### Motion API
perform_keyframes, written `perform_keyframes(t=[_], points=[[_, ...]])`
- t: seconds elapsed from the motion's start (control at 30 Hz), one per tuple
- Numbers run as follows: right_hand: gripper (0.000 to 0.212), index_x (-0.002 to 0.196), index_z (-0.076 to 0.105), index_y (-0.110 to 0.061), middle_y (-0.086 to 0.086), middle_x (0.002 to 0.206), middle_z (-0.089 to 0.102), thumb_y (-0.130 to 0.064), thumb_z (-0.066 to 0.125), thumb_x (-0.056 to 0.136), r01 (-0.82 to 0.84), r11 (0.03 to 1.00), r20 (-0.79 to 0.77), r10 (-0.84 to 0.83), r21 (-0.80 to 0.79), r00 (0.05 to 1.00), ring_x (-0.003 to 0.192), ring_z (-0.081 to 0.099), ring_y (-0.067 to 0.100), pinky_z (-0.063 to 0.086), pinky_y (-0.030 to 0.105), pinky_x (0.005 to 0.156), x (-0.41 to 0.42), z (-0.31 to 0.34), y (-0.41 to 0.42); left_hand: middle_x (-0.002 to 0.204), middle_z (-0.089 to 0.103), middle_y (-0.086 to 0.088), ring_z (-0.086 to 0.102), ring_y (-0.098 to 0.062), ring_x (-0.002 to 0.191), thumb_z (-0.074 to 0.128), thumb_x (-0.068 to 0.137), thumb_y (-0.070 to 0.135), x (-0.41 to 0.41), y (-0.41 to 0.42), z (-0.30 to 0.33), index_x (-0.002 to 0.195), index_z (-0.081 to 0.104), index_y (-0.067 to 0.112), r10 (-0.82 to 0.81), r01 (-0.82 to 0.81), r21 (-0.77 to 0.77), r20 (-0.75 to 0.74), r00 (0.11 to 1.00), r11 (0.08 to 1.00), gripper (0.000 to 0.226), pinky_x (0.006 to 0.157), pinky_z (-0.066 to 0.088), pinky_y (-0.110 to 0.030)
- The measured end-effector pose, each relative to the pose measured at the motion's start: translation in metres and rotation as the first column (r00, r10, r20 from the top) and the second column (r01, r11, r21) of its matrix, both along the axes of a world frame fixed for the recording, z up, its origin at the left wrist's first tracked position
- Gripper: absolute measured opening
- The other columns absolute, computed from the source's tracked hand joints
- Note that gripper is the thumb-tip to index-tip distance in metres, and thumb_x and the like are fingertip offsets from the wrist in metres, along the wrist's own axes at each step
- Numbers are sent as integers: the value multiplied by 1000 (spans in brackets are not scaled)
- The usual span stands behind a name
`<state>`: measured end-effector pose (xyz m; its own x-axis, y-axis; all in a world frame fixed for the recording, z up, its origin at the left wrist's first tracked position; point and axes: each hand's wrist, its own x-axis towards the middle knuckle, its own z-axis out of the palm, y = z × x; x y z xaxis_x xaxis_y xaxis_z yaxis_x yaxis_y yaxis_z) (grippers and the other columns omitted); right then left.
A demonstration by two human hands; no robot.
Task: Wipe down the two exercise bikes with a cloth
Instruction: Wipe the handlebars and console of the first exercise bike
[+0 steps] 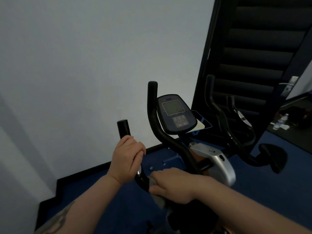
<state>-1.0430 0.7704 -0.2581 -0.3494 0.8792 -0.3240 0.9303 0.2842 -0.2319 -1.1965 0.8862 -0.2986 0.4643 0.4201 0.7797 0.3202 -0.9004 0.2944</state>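
The near exercise bike's black handlebar [124, 128] rises at centre left, and my left hand [127, 157] grips it just below its capped top. My right hand [170, 184] holds a grey cloth [152, 181] wrapped round the lower bend of that same bar. A second black handlebar [152, 105] curves up beside the console [175, 114], which has a dark screen and a keypad. Behind it stand the silver body [217, 159] and the black saddle [273, 156] of the other bike, with its own black handlebars [214, 102].
A pale wall fills the left and top. A dark slatted door [253, 56] with a metal handle [287, 84] stands at the right. The floor is blue carpet [270, 179]. Plastic bottles [280, 123] lie on the floor beyond the door.
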Motion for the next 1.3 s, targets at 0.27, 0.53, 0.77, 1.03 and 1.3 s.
perform_keyframes(t=[0.27, 0.53, 0.77, 1.03, 1.3], points=[[39, 112, 48, -16, 11, 114, 54, -50, 35, 100, 56, 998, 8, -56, 15, 998, 104, 49, 27, 33, 37, 87, 15, 5, -7, 66, 50, 5, 43, -13, 62, 37, 92, 14, 0, 1, -2, 70, 58, 11, 14, -14, 10, -4, 1000, 1000, 30, 92, 39, -33], [39, 113, 49, -27, -5, 109, 56, -59, 36, 96, 164, 986, -51, -162, 31, 985, 108, 49, 16, 29, 32, 99, 9, 0, -11, 65, 50, 2, 45, -17, 63, 37, 95, 17, -2, 3, -3, 71, 57, 12, -21, 21, -32, 11, 1000, 999, 32, 89, 38, -33], [44, 87, 40, -23, -7, 77, 40, -63, 25, 97, 328, 944, 14, -328, 22, 944, 73, 39, 14, 28, 33, 66, -39, -1, -3, 64, 51, 4, 44, -16, 62, 38, 95, 17, -1, 5, -4, 69, 57, 12, -95, 97, -40, 40, 995, 994, 33, 89, 35, -26], [46, 91, 47, -21, -1, 81, 48, -58, 22, 100, 555, 824, -124, -543, 112, 831, 82, 46, 20, 28, 35, 71, -58, -3, -11, 79, 59, 17, 53, -2, 78, 39, 98, 30, -22, 24, 14, 91, 64, 22, -316, 307, -80, -144, 938, 948, 27, 100, 32, -25], [44, 107, 53, -25, -1, 106, 62, -53, 20, 102, 934, 356, -564, -768, 18, 304, 97, 57, 19, 43, 35, 84, -116, -5, 49, 120, 66, 4, 54, -13, 123, 42, 96, 28, -33, 76, 49, 98, 71, 16, -316, 372, 165, -289, 904, 913, 32, 114, 28, -40]])
